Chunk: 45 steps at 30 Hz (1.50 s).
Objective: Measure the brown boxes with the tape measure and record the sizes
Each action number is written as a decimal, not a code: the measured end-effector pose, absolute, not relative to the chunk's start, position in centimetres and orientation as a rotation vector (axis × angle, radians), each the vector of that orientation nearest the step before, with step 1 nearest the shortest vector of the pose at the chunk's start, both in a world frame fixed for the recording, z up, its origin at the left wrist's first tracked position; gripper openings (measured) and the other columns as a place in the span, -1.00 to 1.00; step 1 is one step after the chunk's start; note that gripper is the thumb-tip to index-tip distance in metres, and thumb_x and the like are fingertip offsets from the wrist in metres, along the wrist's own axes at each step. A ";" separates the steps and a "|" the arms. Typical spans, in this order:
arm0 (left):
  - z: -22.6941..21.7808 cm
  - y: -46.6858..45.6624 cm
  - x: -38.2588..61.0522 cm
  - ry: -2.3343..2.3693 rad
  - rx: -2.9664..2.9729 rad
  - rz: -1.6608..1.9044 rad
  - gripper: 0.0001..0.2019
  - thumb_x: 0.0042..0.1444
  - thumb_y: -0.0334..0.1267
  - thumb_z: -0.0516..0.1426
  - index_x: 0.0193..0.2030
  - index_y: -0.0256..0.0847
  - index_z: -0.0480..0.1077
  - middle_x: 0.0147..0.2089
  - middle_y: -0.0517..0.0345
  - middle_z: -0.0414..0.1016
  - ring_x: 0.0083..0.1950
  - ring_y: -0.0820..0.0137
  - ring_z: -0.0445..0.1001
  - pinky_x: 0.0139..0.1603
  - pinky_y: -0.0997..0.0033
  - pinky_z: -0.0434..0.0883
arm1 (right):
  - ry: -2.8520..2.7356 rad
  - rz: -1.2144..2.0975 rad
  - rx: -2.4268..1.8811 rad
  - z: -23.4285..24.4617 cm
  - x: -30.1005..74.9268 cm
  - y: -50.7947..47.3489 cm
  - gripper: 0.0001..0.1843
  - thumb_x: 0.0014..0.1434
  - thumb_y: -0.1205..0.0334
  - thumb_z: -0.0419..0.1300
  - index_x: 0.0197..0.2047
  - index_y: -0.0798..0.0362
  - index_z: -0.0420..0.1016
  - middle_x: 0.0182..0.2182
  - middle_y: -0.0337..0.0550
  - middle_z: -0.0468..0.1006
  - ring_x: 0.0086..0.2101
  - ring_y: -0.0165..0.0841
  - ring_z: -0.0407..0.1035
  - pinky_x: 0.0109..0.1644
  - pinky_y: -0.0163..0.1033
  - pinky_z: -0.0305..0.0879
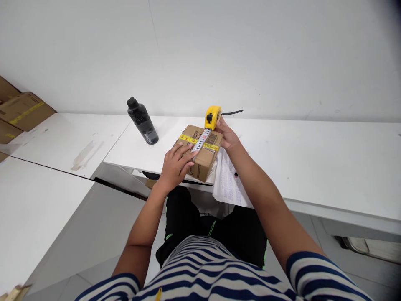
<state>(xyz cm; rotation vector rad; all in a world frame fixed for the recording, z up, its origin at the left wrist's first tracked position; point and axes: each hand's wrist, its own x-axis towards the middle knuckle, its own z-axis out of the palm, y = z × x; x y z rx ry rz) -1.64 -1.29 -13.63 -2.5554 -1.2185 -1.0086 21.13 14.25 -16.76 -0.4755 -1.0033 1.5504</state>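
Yellow plastic catches my eye: a tape measure (213, 117), gripped in the person's right hand (229, 136) at the far end of a cardboard box (206, 158). Its blade (202, 140) lies over the box's top. The left hand (176, 163) closes on nothing, its fingers spread on the box, one touching the blade. The box sits near the white table's (316, 159) front edge, between a dark bottle (144, 124) and printed sheets (228, 182).

A yellow tape measure (213, 117) extends across a cardboard box (206, 157).
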 end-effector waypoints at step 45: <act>-10.9 -2.6 -1.7 -1.229 -2.425 -0.896 -0.71 0.33 -0.07 0.10 0.13 0.06 0.48 0.16 0.11 0.59 0.24 0.22 0.48 0.45 -0.08 0.05 | -1.158 1.401 -0.501 -11.7 24.7 12.3 -0.33 -0.22 0.00 0.57 -0.04 -0.18 0.43 -0.12 -0.29 0.62 -0.03 -0.23 0.51 0.08 0.01 0.51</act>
